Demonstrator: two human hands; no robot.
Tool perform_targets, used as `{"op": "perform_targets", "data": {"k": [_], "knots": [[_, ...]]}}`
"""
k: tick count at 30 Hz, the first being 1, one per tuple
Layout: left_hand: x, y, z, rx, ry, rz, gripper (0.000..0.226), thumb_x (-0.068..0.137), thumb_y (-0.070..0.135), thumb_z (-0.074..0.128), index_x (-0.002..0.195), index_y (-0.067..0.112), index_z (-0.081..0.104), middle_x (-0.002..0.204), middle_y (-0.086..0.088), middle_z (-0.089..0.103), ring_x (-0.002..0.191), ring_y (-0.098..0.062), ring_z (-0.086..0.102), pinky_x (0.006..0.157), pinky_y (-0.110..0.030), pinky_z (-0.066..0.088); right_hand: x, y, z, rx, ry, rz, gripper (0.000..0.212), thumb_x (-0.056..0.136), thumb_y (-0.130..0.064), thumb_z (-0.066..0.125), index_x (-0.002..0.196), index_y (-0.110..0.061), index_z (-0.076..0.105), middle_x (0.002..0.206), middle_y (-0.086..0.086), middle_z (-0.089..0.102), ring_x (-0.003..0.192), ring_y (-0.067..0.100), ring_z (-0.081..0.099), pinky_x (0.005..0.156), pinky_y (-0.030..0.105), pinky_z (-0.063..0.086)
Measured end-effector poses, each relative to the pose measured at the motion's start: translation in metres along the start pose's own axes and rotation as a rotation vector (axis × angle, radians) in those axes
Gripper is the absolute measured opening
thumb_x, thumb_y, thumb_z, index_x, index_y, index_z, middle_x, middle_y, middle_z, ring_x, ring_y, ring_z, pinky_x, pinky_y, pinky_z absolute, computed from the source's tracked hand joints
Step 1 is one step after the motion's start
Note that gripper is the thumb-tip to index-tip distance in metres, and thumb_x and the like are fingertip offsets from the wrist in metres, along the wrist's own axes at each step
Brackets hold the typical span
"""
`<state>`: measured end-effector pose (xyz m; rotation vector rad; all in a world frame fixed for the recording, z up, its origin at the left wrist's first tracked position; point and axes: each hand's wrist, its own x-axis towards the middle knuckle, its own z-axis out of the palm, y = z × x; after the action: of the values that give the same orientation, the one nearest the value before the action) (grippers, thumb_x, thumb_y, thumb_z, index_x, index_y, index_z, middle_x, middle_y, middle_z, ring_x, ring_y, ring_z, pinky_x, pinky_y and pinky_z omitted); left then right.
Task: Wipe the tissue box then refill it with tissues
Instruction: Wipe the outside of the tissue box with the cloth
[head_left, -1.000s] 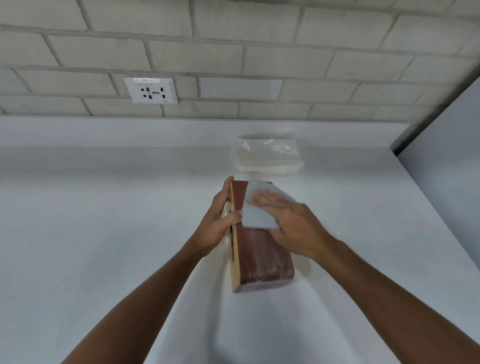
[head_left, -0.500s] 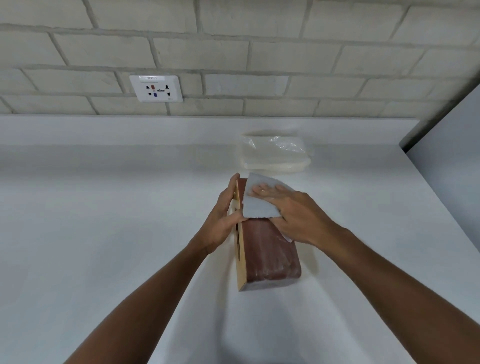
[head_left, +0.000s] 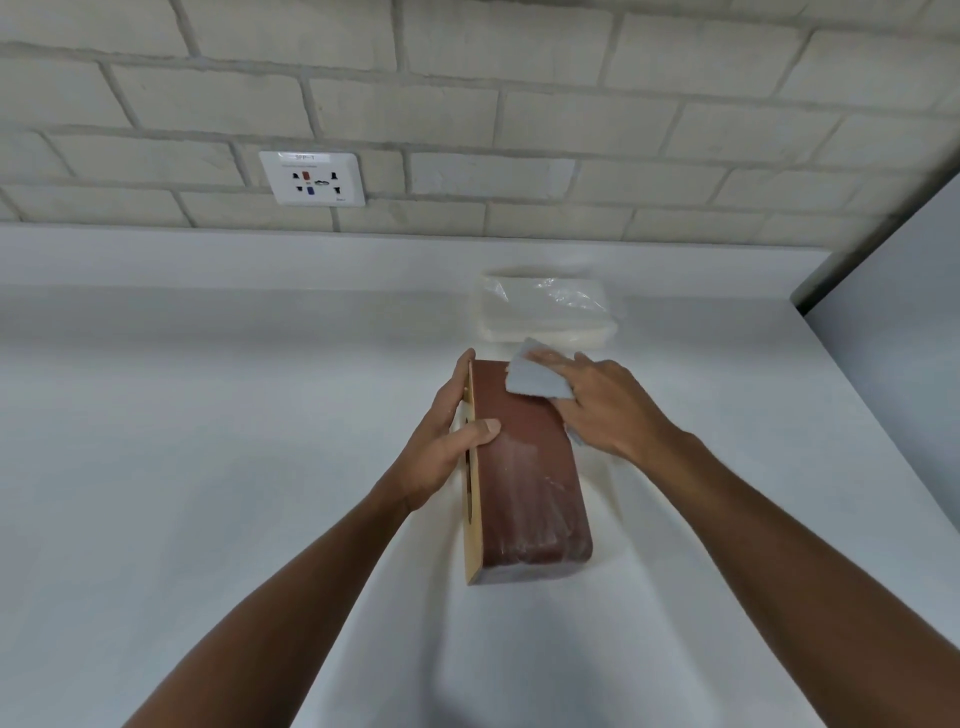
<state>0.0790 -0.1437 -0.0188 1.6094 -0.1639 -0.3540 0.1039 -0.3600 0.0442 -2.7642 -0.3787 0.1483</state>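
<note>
A reddish-brown tissue box (head_left: 530, 488) with a light wooden lid face stands on its side in the middle of the white counter. My left hand (head_left: 441, 447) grips its left face, thumb over the upper brown surface. My right hand (head_left: 602, 410) presses a pale grey wiping cloth (head_left: 535, 378) flat against the box's far right end, fingers spread over it. A pack of white tissues (head_left: 545, 309) in clear plastic lies behind the box, near the back wall.
A white counter (head_left: 208, 467) runs to a raised ledge and a brick wall with a power socket (head_left: 311, 178). A grey panel (head_left: 904, 332) closes off the right side.
My right hand has slid the cloth along the box's top toward its far right end. The left hand keeps its hold on the box.
</note>
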Motion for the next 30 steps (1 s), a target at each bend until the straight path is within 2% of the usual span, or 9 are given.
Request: {"op": "perform_targets", "data": {"k": [5, 10, 13, 15, 17, 20, 23, 26, 30], "knots": [[0.002, -0.005, -0.003, 0.049, -0.011, 0.022, 0.098, 0.080, 0.049, 0.070, 0.161, 0.044, 0.014, 0.164, 0.016, 0.032, 0.153, -0.005, 0.028, 0.128, -0.046, 0.026, -0.007, -0.037, 0.014, 0.025, -0.088, -0.193, 0.056, 0.093, -0.021, 0.035, 0.148, -0.029, 0.033, 0.156, -0.009, 0.029, 0.144, 0.006, 0.022, 0.120, 0.029, 0.015], [0.003, -0.004, -0.001, 0.019, -0.018, 0.016, 0.102, 0.078, 0.054, 0.068, 0.163, 0.045, 0.013, 0.161, 0.020, 0.033, 0.149, 0.003, 0.029, 0.126, -0.039, 0.029, -0.012, -0.009, -0.005, 0.016, -0.045, -0.038, 0.051, 0.097, -0.026, 0.048, 0.146, -0.035, 0.036, 0.151, -0.009, 0.039, 0.130, 0.021, 0.047, 0.103, 0.038, 0.041], [0.002, -0.003, -0.001, 0.019, -0.010, 0.000, 0.105, 0.076, 0.054, 0.068, 0.163, 0.048, 0.009, 0.156, 0.021, 0.034, 0.146, 0.006, 0.030, 0.126, -0.040, 0.029, -0.008, -0.031, 0.003, 0.005, -0.035, -0.085, 0.050, 0.098, -0.026, 0.044, 0.147, -0.035, 0.035, 0.154, -0.010, 0.033, 0.137, 0.015, 0.038, 0.109, 0.036, 0.036], [0.002, -0.004, -0.002, 0.084, -0.023, 0.024, 0.104, 0.080, 0.053, 0.068, 0.162, 0.049, 0.005, 0.156, 0.018, 0.036, 0.150, -0.003, 0.030, 0.126, -0.046, 0.028, -0.018, -0.031, 0.011, 0.029, -0.077, -0.143, 0.053, 0.098, -0.023, 0.044, 0.147, -0.037, 0.033, 0.155, -0.015, 0.028, 0.143, 0.010, 0.026, 0.113, 0.036, 0.030], [0.001, -0.001, -0.002, 0.137, -0.021, 0.055, 0.098, 0.085, 0.051, 0.067, 0.162, 0.051, 0.007, 0.155, 0.022, 0.037, 0.151, -0.005, 0.029, 0.126, -0.049, 0.028, -0.028, -0.017, 0.011, 0.098, -0.055, -0.151, 0.053, 0.095, -0.022, 0.046, 0.145, -0.037, 0.037, 0.150, -0.021, 0.031, 0.141, 0.008, 0.029, 0.111, 0.037, 0.035], [-0.008, 0.006, -0.002, 0.167, 0.033, 0.091, 0.090, 0.088, 0.053, 0.065, 0.162, 0.049, 0.012, 0.153, 0.040, 0.028, 0.150, 0.008, 0.020, 0.128, -0.050, 0.023, -0.027, -0.006, 0.008, 0.162, 0.056, -0.090, 0.051, 0.094, -0.024, 0.050, 0.142, -0.038, 0.042, 0.147, -0.020, 0.037, 0.135, 0.010, 0.041, 0.109, 0.036, 0.039], [-0.016, -0.006, -0.010, 0.342, -0.036, 0.227, 0.109, 0.082, 0.075, 0.064, 0.165, 0.040, 0.002, 0.170, 0.025, 0.011, 0.158, -0.001, 0.006, 0.128, -0.059, 0.014, -0.025, -0.012, 0.016, 0.132, 0.055, -0.071, 0.050, 0.096, -0.024, 0.051, 0.143, -0.039, 0.040, 0.151, -0.016, 0.037, 0.136, 0.009, 0.040, 0.110, 0.030, 0.036], [-0.019, -0.009, -0.015, 0.357, -0.153, 0.240, 0.119, 0.072, 0.083, 0.070, 0.159, 0.054, -0.005, 0.171, 0.024, 0.000, 0.160, -0.008, -0.001, 0.127, -0.064, 0.008, -0.026, -0.014, 0.014, 0.136, 0.065, -0.059, 0.050, 0.097, -0.025, 0.049, 0.143, -0.042, 0.039, 0.151, -0.018, 0.035, 0.138, 0.009, 0.037, 0.110, 0.036, 0.036], [-0.011, -0.011, -0.012, 0.316, -0.140, 0.217, 0.116, 0.068, 0.080, 0.076, 0.155, 0.060, 0.001, 0.170, 0.016, 0.011, 0.160, -0.017, 0.012, 0.124, -0.067, 0.014, -0.040, -0.027, 0.011, 0.047, -0.040, -0.185, 0.057, 0.094, -0.018, 0.046, 0.146, -0.037, 0.034, 0.153, -0.019, 0.030, 0.142, -0.001, 0.021, 0.119, 0.028, 0.018]]}}
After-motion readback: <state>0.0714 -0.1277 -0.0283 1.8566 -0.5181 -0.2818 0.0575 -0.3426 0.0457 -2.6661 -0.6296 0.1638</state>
